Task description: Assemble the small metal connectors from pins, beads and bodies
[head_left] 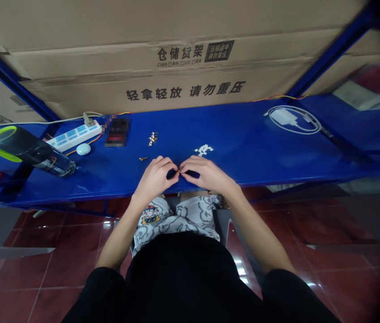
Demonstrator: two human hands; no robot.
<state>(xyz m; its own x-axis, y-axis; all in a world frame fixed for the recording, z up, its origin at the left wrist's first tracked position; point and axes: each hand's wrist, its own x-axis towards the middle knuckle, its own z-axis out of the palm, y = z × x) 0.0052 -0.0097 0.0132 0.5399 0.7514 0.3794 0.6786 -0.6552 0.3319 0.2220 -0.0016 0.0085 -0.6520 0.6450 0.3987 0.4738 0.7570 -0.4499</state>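
A white power strip (74, 135) is lying on the blue shelf (243, 134) beside a dark bottle (41, 157); a coiled charger (292, 119) is resting well apart.

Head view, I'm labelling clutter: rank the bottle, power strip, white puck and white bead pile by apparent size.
1. bottle
2. power strip
3. white puck and white bead pile, too alike to rank

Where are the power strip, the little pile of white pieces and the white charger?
power strip (75, 133): head view, middle of its white body.
pile of white pieces (203, 149): head view, centre of the pile.
white charger (283, 116): head view, its plug block.
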